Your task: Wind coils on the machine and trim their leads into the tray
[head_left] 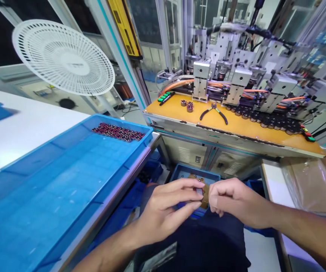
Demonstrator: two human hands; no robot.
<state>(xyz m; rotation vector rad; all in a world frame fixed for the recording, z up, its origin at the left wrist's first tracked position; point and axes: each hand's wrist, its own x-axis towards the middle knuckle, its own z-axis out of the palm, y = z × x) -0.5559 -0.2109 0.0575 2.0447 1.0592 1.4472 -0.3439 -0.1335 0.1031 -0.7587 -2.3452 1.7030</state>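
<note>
Over my lap, my left hand point(167, 207) pinches a small round part point(199, 191) with a grey side and dark red bits, like a wound motor core, between thumb and fingertips. Just to its right, my right hand point(233, 198) is closed with the fingers curled in. Whatever it may hold is hidden. Below both hands stands a blue bin point(197, 172) with cardboard and several small ring-shaped pieces in it.
To the left lies a large blue tray point(63, 189) with many dark red wound cores point(119, 132) at its far end. An orange bench point(177, 113) carries pliers point(214, 111), a few loose cores point(190, 106) and a machine point(236, 83). A white fan point(63, 56) stands behind.
</note>
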